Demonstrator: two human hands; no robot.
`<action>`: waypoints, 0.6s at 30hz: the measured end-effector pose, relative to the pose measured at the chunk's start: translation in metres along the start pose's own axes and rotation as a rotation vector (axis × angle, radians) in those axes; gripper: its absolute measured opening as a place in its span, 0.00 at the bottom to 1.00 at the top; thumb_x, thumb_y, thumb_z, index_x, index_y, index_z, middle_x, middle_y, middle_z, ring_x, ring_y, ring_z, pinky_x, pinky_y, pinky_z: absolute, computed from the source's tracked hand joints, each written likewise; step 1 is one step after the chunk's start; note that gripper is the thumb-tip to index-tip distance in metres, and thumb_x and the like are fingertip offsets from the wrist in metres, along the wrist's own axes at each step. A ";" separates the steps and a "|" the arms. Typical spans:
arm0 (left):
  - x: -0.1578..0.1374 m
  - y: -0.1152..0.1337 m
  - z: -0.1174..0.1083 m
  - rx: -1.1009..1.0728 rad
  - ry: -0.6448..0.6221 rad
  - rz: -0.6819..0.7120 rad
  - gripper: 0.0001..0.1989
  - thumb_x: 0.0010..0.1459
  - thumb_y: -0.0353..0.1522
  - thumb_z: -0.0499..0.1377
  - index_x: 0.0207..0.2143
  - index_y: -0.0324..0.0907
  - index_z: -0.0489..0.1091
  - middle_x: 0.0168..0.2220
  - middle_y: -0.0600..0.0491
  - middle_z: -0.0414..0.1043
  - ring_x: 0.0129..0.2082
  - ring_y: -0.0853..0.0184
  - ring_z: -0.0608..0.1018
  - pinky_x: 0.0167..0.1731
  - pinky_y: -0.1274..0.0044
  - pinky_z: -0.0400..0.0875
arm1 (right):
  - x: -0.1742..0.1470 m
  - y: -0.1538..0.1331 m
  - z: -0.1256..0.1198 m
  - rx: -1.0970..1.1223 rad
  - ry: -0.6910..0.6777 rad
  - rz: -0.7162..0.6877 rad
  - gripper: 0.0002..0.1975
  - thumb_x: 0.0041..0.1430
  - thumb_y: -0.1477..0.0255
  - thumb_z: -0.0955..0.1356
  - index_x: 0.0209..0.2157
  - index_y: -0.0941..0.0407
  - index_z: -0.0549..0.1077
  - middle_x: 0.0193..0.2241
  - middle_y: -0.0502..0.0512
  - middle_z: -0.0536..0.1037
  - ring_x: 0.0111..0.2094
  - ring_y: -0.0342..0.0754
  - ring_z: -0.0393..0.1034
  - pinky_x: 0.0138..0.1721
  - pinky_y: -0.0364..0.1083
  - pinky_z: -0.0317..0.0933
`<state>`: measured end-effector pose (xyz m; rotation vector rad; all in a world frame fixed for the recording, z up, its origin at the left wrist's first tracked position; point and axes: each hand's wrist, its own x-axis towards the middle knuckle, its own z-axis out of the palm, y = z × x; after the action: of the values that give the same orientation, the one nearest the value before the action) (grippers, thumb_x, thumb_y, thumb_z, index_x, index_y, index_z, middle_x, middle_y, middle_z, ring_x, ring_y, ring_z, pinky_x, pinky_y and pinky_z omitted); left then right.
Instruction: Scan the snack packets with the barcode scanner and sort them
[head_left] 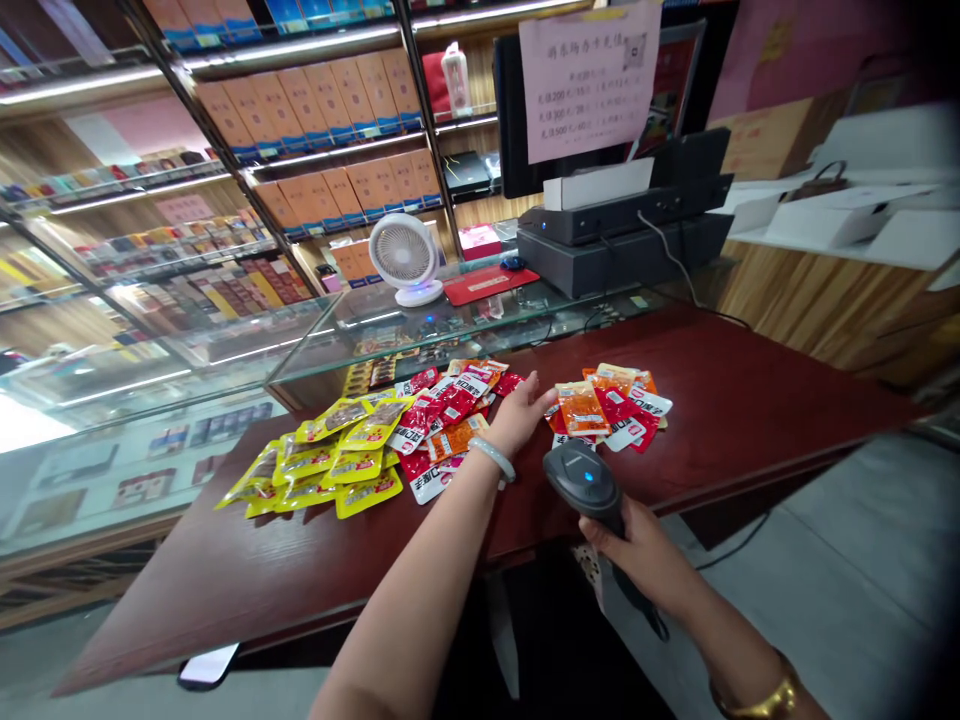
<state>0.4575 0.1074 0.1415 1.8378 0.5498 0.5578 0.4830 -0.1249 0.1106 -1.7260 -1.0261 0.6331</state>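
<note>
My right hand is wrapped round the handle of a black handheld barcode scanner, which has a small blue light on top. The scanner's head points at a pile of red, white and orange snack packets on the right. My left hand, fingers stretched out, lies between that pile and a larger heap of red and white packets. Its fingertips are close to the right pile; whether they touch it I cannot tell. Left of the heap lie several yellow snack packets, overlapping each other.
The packets lie on a dark red wooden table. Behind it, a glass counter bears a white fan, a red folder and black checkout equipment with cables. A monitor carries a pink notice.
</note>
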 end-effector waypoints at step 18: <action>-0.033 -0.014 -0.057 1.319 -0.378 0.211 0.35 0.65 0.48 0.50 0.64 0.30 0.59 0.65 0.32 0.58 0.67 0.50 0.61 0.66 0.60 0.50 | 0.003 -0.005 -0.008 0.052 -0.008 -0.022 0.24 0.59 0.55 0.69 0.48 0.59 0.75 0.42 0.63 0.82 0.45 0.61 0.76 0.49 0.54 0.68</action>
<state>0.3955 0.1330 0.1418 3.1753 0.4865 -0.1368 0.4897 -0.1253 0.1183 -1.6665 -1.0245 0.6478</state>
